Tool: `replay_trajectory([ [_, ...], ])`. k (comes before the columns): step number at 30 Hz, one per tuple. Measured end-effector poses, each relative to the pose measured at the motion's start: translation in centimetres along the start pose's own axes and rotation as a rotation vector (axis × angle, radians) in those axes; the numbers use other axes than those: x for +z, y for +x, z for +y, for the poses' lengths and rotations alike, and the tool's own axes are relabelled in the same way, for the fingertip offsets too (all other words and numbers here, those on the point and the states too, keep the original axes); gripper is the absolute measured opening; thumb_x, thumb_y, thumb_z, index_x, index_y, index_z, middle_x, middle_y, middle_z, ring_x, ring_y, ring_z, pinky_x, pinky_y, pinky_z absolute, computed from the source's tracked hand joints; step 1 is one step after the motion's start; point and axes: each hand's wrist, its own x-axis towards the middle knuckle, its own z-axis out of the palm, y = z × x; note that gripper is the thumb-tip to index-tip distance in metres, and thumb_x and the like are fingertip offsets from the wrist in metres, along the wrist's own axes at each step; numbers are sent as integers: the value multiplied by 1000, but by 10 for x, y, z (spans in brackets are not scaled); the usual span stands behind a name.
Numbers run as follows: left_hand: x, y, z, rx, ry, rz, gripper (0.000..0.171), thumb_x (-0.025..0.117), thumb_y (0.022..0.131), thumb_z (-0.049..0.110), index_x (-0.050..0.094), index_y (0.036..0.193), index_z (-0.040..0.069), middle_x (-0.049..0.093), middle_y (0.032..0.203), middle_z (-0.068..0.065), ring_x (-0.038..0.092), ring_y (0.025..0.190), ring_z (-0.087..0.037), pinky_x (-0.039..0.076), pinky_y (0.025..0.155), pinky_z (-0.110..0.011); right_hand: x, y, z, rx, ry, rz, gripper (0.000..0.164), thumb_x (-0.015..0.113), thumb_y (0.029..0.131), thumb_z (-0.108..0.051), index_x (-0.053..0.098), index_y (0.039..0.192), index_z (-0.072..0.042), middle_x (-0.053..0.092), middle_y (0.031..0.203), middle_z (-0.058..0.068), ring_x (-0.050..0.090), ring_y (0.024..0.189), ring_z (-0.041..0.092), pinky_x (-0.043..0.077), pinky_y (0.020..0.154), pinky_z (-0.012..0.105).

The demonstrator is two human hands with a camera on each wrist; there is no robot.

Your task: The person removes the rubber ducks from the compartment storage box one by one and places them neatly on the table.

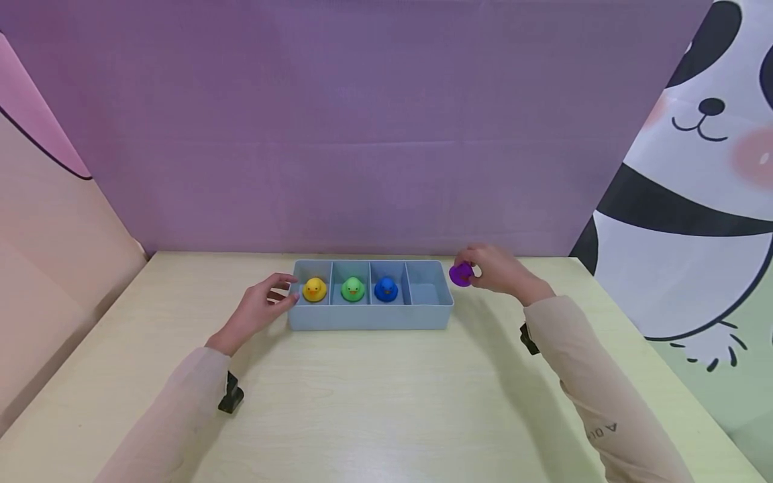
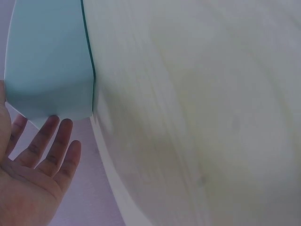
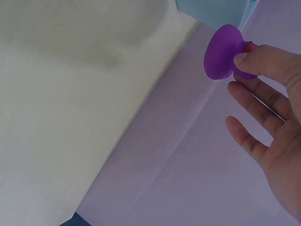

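A light blue box [image 1: 370, 318] with a row of compartments stands near the table's back edge. A yellow toy duck [image 1: 315, 290], a green one [image 1: 353, 289] and a blue one [image 1: 386, 290] each sit in a compartment of their own; the rightmost compartment holds nothing. Spread, fairly straight fingers of my left hand [image 1: 261, 308] are right at the box's left end. Just off its right end, my right hand [image 1: 496, 270] pinches a purple toy duck [image 3: 223, 54] between thumb and fingers, its flat round base facing the box. The other fingers of that hand stretch loosely away.
The pale wooden table [image 1: 374, 402] extends in front of the box. Right behind its back edge hangs a purple backdrop [image 1: 362, 134]. A panda picture [image 1: 694, 268] covers the wall to the right.
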Motion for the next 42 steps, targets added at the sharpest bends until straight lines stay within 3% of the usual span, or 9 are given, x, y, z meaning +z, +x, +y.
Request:
replay_trajectory([
  [26,0,-2,2,-23,-12,-7,40,59,89,24,49,125,8,56,119,-19,60,99,-32,52,85,-42,37,-24,12,77,59,-96,31,70,70,3,66,99,-8,63,93,8,61,89,29,50,76,43],
  [42,0,-1,1,-25,-14,-9,41,59,89,25,49,125,9,56,120,-19,60,99,-32,52,85,-42,47,-29,15,49,58,-53,30,69,69,5,67,95,-9,64,89,6,60,84,24,50,73,41],
])
